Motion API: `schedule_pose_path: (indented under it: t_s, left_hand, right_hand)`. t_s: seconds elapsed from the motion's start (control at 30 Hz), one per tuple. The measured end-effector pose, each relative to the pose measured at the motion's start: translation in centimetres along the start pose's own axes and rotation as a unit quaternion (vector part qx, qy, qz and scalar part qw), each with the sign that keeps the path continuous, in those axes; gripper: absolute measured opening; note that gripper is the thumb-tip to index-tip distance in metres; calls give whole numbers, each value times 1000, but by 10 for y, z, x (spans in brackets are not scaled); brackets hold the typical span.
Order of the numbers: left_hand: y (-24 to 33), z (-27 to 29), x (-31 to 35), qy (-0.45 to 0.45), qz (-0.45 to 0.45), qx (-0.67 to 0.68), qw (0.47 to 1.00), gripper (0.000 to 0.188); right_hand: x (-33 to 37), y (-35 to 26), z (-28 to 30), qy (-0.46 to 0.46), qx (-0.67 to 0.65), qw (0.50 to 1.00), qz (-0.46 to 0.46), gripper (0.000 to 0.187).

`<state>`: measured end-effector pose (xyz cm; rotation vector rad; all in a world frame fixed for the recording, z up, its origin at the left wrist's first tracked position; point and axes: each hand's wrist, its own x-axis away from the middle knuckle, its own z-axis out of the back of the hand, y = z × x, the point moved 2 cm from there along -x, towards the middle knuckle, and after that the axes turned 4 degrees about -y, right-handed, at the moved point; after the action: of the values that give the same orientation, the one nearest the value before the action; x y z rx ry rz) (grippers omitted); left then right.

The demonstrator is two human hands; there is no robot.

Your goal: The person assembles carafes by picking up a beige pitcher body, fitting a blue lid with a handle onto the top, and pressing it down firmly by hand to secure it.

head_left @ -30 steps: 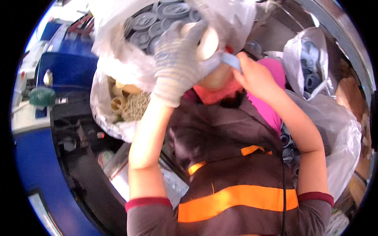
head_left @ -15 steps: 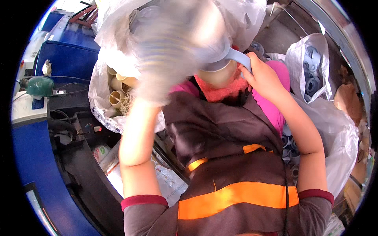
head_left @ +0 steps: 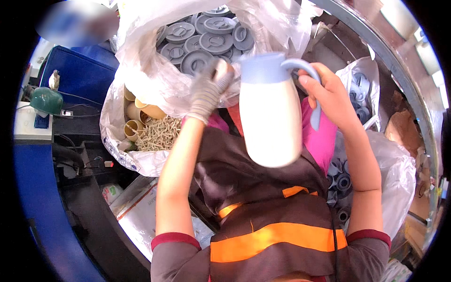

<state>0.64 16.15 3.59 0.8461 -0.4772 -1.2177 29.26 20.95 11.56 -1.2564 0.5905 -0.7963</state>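
Observation:
A cream-white jug (head_left: pixel 271 124) with a light-blue collar and a light-blue handle (head_left: pixel 315 94) is held upright above my lap. My right hand (head_left: pixel 327 91), bare, grips the handle. To the left of the collar, apart from the jug, is my left hand (head_left: pixel 211 89) in a striped grey glove. Motion smears its fingers, so whether they hold anything is hidden. Just beyond it, grey round lids (head_left: pixel 216 43) are heaped in a large translucent plastic bag (head_left: pixel 141 61).
At the left, a bag (head_left: pixel 157 162) holds cream cup-like parts (head_left: pixel 133 129) and small pale pieces (head_left: pixel 159 135). Bags with blue-grey parts (head_left: pixel 361 87) stand on the right. A blue machine (head_left: pixel 35 188) with a green lamp-like piece (head_left: pixel 46 101) borders the left side.
The jug has swung from tilted to upright and come nearer my body. My left hand has drawn apart from it, exposing the lids behind.

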Motion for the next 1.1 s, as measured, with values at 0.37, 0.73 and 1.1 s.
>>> schedule_pose_path:
  t_s: [0.37,0.73,1.1]
  left_hand:
    - [29,34,81,-214,45,117,969,43]
    - [-46,103,179,179,282,542,771,49]
    - [-108,110,209,345,266,610,662,60]
  right_hand:
    - [-50,-15,-77,-282,89,955,-24,28]
    - [-302,78,-243,-94,379,887,247,61]
    - [-276,102,-229,-308,486,804,152,56]
